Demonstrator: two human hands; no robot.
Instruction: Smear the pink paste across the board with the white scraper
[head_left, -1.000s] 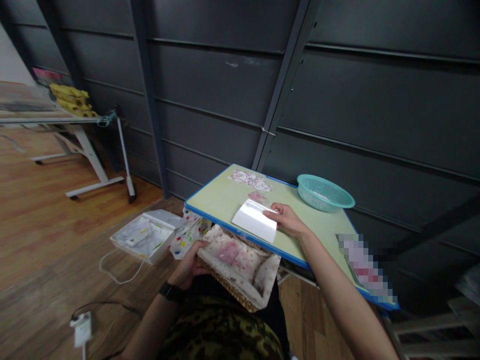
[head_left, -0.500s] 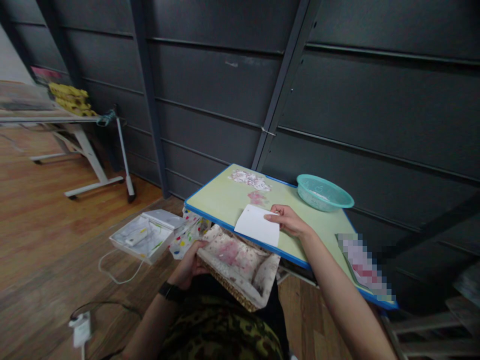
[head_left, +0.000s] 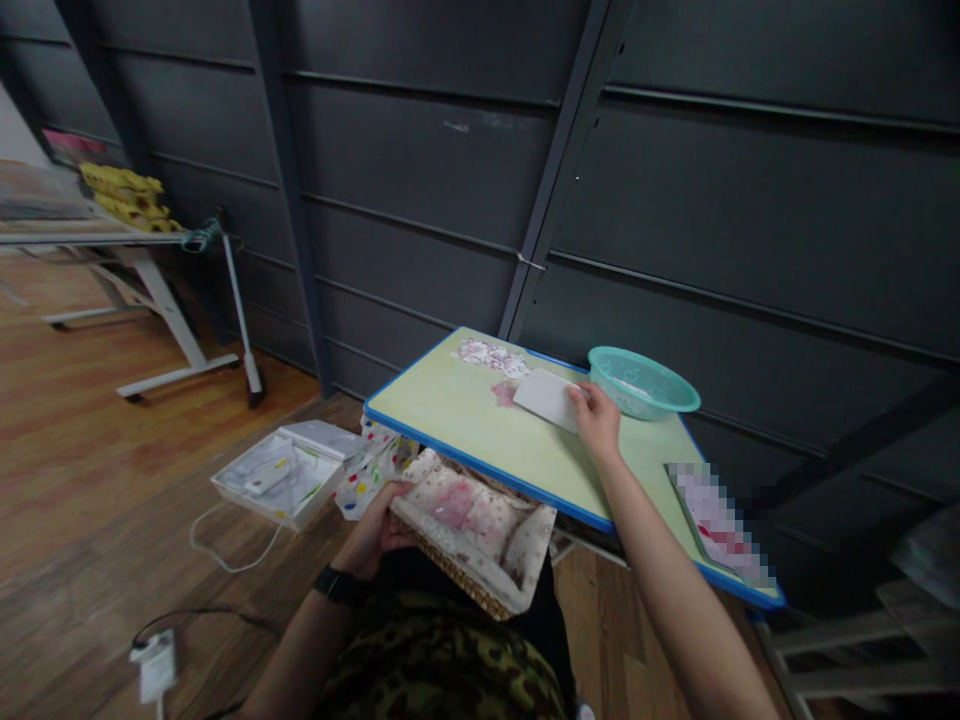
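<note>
My right hand [head_left: 598,417] pinches a white card [head_left: 547,399] and holds it low over the far part of the green table [head_left: 450,410], close to a patch of pink and white scraps [head_left: 491,355] and beside a teal plastic bowl [head_left: 642,382]. My left hand [head_left: 373,530] grips the left end of a wicker basket [head_left: 476,535] lined with spotted cloth, which rests on my lap under the table's near edge. Pink scraps lie inside the basket.
An open white box [head_left: 279,474] with a cable lies on the wooden floor at the left. A white adapter [head_left: 154,670] sits lower left. A white-legged table [head_left: 112,235] with yellow items stands far left. A blurred-out printed sheet [head_left: 720,525] lies on the table's right end. Dark metal wall behind.
My right hand carried the white card from the table's near edge, above the basket, away to the far side next to the teal bowl. My left hand kept its hold on the basket.
</note>
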